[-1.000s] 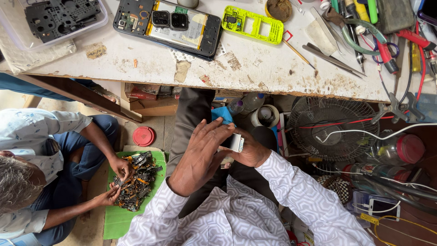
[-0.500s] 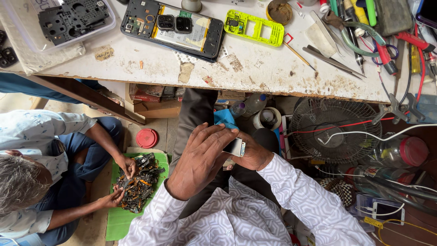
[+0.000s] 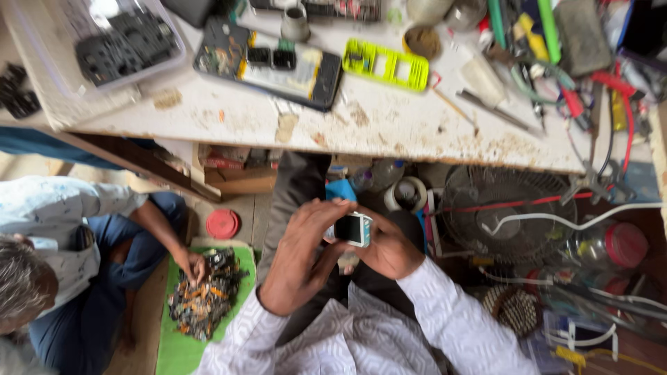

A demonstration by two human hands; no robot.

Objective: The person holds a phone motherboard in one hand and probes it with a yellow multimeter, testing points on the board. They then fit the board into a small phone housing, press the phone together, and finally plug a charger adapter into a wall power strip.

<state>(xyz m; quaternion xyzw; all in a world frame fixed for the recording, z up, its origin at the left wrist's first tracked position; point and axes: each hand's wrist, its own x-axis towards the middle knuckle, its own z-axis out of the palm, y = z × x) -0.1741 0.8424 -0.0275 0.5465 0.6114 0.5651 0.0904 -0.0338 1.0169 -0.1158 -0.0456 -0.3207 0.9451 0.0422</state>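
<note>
Hands, left point(image 3: 300, 257) and right point(image 3: 386, 246) (fingers curled), grasp a small white device point(image 3: 352, 228).

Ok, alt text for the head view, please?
Both hands, left and right, hold a small white device over the lap, below a cluttered workbench. At left, another person sorts parts on a green mat.

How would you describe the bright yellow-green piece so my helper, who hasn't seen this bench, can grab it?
On the stained white workbench, look just right of the opened dark phone lying flat. The yellow-green frame is a flat plastic rectangle with cut-out windows, the only neon-coloured part among grey tools.
</note>
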